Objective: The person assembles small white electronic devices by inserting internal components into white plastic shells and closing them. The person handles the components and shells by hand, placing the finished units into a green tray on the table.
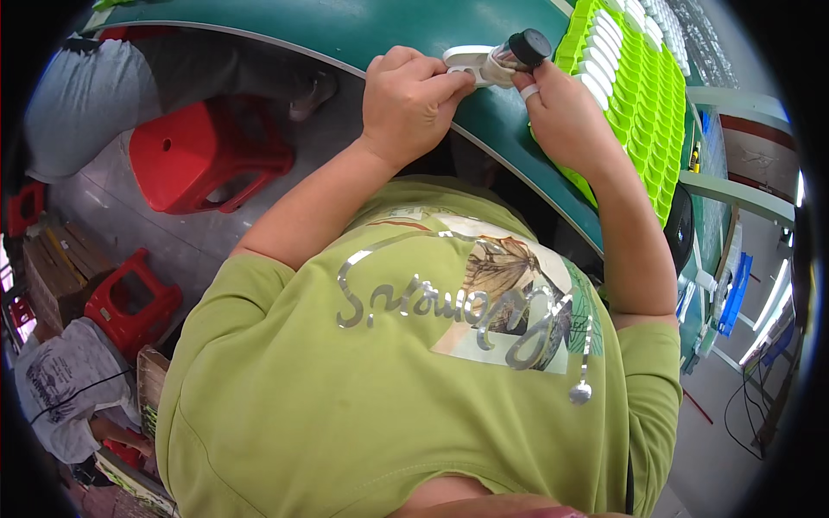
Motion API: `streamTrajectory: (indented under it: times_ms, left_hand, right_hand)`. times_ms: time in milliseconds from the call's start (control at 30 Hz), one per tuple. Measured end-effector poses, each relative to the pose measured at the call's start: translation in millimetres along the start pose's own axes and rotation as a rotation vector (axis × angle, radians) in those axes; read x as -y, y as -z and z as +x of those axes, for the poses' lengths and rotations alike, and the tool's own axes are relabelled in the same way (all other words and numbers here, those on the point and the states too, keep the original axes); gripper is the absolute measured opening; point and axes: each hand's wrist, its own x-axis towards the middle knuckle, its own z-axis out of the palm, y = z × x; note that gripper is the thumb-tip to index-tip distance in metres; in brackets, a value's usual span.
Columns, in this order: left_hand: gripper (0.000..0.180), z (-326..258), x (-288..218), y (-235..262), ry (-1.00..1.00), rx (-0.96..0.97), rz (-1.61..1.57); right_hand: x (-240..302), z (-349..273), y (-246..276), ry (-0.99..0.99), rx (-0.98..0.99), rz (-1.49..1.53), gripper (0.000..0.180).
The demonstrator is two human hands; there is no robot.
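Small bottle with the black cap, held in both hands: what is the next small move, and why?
Probably set it into a free cell of the green tray. The left hand and right hand hold the small bottle with a white piece against it, right beside the tray, whose far rows already hold white pieces. Whether the white piece is fully seated cannot be told.

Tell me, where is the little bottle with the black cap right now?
The bottle is at top centre, held in the right hand over the green table, just left of the lime tray.
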Motion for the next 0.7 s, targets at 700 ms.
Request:
streamTrajectory:
  times_ms: [700]
  left_hand:
    - [0.046,-3,4,1,0.154,0.022,-0.057]
  right_hand:
    - [13,-25,-8,0.158,-0.146,0.198,0.023]
